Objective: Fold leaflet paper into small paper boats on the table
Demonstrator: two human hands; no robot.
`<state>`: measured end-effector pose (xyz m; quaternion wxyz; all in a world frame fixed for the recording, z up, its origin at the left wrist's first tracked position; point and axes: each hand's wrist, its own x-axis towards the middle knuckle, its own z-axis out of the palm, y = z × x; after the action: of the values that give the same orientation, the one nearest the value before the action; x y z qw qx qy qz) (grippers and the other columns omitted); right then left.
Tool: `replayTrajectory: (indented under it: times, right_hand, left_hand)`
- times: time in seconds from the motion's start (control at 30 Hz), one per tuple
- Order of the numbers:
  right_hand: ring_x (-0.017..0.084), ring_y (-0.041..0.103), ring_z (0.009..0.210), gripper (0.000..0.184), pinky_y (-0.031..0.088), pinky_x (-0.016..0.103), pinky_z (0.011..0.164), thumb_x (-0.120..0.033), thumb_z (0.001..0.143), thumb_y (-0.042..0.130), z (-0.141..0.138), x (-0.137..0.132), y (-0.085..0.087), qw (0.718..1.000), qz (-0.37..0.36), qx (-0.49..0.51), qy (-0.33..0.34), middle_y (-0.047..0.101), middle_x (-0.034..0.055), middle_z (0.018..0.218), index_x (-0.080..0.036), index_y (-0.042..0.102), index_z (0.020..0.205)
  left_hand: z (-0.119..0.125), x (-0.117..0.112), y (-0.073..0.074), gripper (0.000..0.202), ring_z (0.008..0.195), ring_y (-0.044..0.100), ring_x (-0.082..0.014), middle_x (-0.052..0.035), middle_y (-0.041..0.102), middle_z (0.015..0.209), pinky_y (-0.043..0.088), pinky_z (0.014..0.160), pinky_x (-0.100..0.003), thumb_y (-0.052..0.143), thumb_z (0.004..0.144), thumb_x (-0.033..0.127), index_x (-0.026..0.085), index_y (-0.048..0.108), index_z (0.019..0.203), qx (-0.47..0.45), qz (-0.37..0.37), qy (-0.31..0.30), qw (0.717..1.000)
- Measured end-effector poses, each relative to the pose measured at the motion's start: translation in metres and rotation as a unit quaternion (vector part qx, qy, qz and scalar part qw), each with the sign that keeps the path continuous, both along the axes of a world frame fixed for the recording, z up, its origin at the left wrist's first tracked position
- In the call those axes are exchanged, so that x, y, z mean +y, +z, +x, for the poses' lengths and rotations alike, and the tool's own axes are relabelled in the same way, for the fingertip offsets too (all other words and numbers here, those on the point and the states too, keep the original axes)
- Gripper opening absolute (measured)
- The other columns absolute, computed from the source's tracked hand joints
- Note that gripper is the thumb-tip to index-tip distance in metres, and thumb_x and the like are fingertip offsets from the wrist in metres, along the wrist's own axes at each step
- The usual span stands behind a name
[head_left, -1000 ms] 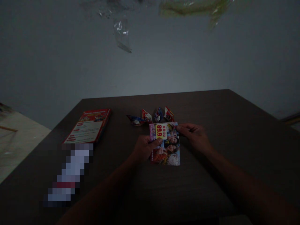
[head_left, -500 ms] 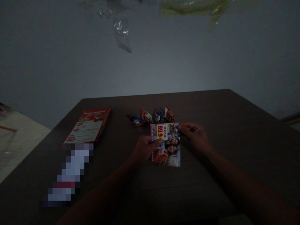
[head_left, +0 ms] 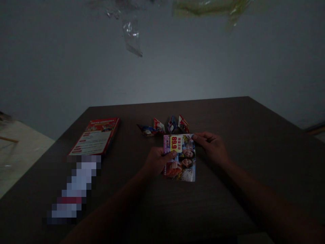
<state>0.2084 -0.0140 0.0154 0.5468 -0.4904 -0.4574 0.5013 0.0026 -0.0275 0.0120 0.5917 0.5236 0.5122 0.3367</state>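
Note:
A printed paper flyer (head_left: 186, 166), nearly square, shows people and large red figures on yellow. My left hand (head_left: 157, 160) grips its left edge, with the thumb lying on the front and the other fingers hidden behind. At the top right corner, my right hand (head_left: 212, 146) pinches the paper between thumb and fingers. Just beyond the flyer stand several small folded paper shapes: a blue and red one (head_left: 147, 130), a red and white one (head_left: 159, 125), a blue one (head_left: 172, 124) and another red one (head_left: 183, 124).
A stack of red and white leaflets (head_left: 95, 137) lies to the left on the dark wooden table (head_left: 218, 115); its near part is pixelated. Behind the table rises a grey wall (head_left: 177, 67) with clear plastic (head_left: 132, 35) and yellowish tape on it.
The flyer has shifted very slightly downward in the picture, tilting a little. Both hands keep their hold in nearly the same place.

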Motion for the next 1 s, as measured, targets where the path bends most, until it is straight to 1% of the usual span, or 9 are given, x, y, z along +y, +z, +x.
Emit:
replayTrajectory:
  times: [0.2, 0.33, 0.43, 0.53, 0.6, 0.67, 0.77, 0.93, 1.0]
  right_hand:
    - [0.012, 0.060, 0.062, 0.020, 0.046, 0.025, 0.060, -0.035, 0.066, 0.075, 0.000, 0.001, 0.000, 1.000, 0.008, 0.013, -0.004, 0.069, 0.0015, 0.068, -0.017, 0.070, 0.073]
    - [0.013, 0.062, 0.064, 0.021, 0.048, 0.028, 0.064, -0.035, 0.067, 0.073, 0.000, 0.001, 0.000, 0.999, 0.021, 0.029, 0.003, 0.069, 0.0018, 0.072, -0.018, 0.070, 0.079]
    - [0.015, 0.063, 0.065, 0.024, 0.050, 0.031, 0.064, -0.035, 0.070, 0.070, 0.001, 0.000, -0.004, 0.999, 0.046, -0.021, 0.008, 0.070, 0.0034, 0.076, -0.018, 0.070, 0.088]
    - [0.017, 0.064, 0.069, 0.022, 0.051, 0.032, 0.066, -0.033, 0.073, 0.068, 0.002, -0.003, -0.008, 0.988, 0.110, -0.108, 0.024, 0.070, 0.0042, 0.079, -0.020, 0.070, 0.091]
    - [0.017, 0.065, 0.071, 0.017, 0.052, 0.032, 0.067, -0.029, 0.076, 0.065, 0.002, -0.006, -0.008, 0.967, 0.176, -0.179, 0.042, 0.071, 0.0043, 0.081, -0.022, 0.070, 0.091]
    - [0.017, 0.066, 0.074, 0.017, 0.053, 0.032, 0.068, -0.024, 0.078, 0.062, 0.003, -0.008, -0.005, 0.934, 0.250, -0.246, 0.067, 0.071, 0.0046, 0.084, -0.023, 0.071, 0.093]
    - [0.017, 0.066, 0.080, 0.022, 0.053, 0.032, 0.070, -0.019, 0.081, 0.059, 0.004, -0.009, -0.001, 0.886, 0.337, -0.303, 0.102, 0.071, 0.0057, 0.091, -0.025, 0.070, 0.098]
    - [0.017, 0.066, 0.080, 0.022, 0.054, 0.029, 0.067, -0.017, 0.082, 0.059, 0.008, -0.007, 0.000, 0.839, 0.399, -0.352, 0.118, 0.070, 0.0077, 0.091, -0.024, 0.070, 0.100]
    - [0.016, 0.065, 0.080, 0.022, 0.053, 0.029, 0.068, -0.016, 0.083, 0.059, 0.009, -0.006, 0.000, 0.823, 0.418, -0.366, 0.120, 0.069, 0.0075, 0.090, -0.023, 0.069, 0.100]
  left_hand:
    - [-0.001, 0.001, -0.003, 0.033, 0.059, 0.062, -0.0155, -0.0064, 0.071, 0.072, 0.047, 0.053, -0.024, 0.070, 0.067, 0.040, 0.010, 0.071, 0.081, -0.005, -0.010, -0.005, 1.000]
    - [-0.003, 0.002, -0.006, 0.029, 0.059, 0.062, -0.0147, -0.0060, 0.071, 0.072, 0.047, 0.053, -0.023, 0.071, 0.066, 0.037, 0.011, 0.072, 0.080, -0.014, 0.005, 0.009, 1.000]
    - [-0.004, 0.004, -0.004, 0.027, 0.057, 0.062, -0.0140, -0.0047, 0.070, 0.067, 0.046, 0.051, -0.022, 0.072, 0.065, 0.036, 0.011, 0.072, 0.076, -0.032, 0.000, 0.035, 0.999]
    - [-0.005, 0.006, -0.002, 0.029, 0.056, 0.062, -0.0153, -0.0053, 0.070, 0.066, 0.048, 0.052, -0.024, 0.074, 0.063, 0.036, 0.010, 0.071, 0.076, -0.058, -0.020, 0.061, 0.996]
    - [-0.005, 0.008, -0.001, 0.030, 0.054, 0.062, -0.0158, -0.0058, 0.070, 0.065, 0.050, 0.052, -0.025, 0.075, 0.062, 0.035, 0.009, 0.071, 0.077, -0.078, -0.035, 0.075, 0.993]
    - [-0.006, 0.009, -0.001, 0.031, 0.052, 0.062, -0.0159, -0.0060, 0.069, 0.063, 0.051, 0.052, -0.026, 0.076, 0.061, 0.034, 0.009, 0.071, 0.077, -0.104, -0.053, 0.086, 0.989]
    - [-0.005, 0.009, -0.001, 0.029, 0.053, 0.064, -0.0168, -0.0078, 0.070, 0.066, 0.053, 0.055, -0.028, 0.075, 0.063, 0.031, 0.008, 0.070, 0.079, -0.138, -0.081, 0.091, 0.983]
    - [-0.004, 0.008, 0.006, 0.019, 0.056, 0.066, -0.0183, -0.0098, 0.071, 0.069, 0.056, 0.058, -0.029, 0.071, 0.066, 0.019, 0.008, 0.069, 0.080, -0.163, -0.140, 0.094, 0.972]
    - [-0.003, 0.008, 0.008, 0.016, 0.057, 0.067, -0.0183, -0.0101, 0.071, 0.069, 0.057, 0.058, -0.029, 0.069, 0.067, 0.016, 0.007, 0.068, 0.080, -0.174, -0.151, 0.090, 0.969]
